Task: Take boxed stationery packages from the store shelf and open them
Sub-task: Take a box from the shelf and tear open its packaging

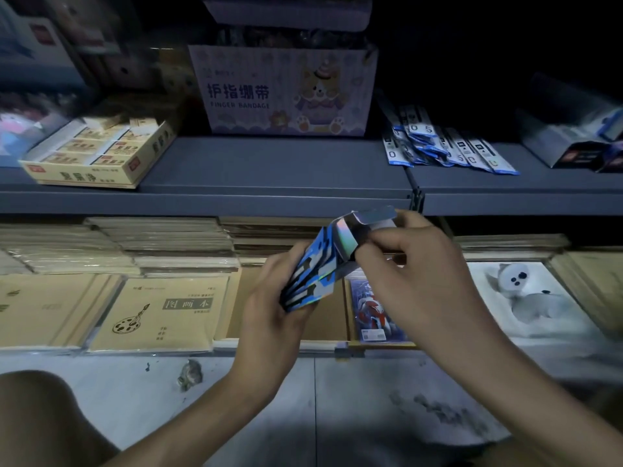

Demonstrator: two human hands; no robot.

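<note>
Blue-patterned box [312,274]: in mid-air between both hands, in front of the lower row of goods and below the front edge of the grey shelf [269,170]; tilted, open end up and to the right. Top flap [371,214] standing open, shiny holographic card showing at the mouth; contents not visible. Gripped at the lower end by the left hand [269,311], fingers curled round its sides. Pinched at the open end by the right hand [418,264], thumb and curled fingers on the card just under the flap. Directly beneath the hands: brown cardboard tray [236,305], with a pack showing a red-and-blue figure [371,311] just to its right. Further left: kraft drawing book [161,311] with palette print, lying flat, stacks of similar books behind it. Further right: picture of a white animal [526,291]. On the grey shelf: lilac carton [286,92] marked FINGER BANDAGE at centre, yellow display box [97,153] to the left, fan of blue-and-white packets [445,146] to the right. Pale tiled floor [303,399] along the bottom; bare knee [40,416] at lower left.
</note>
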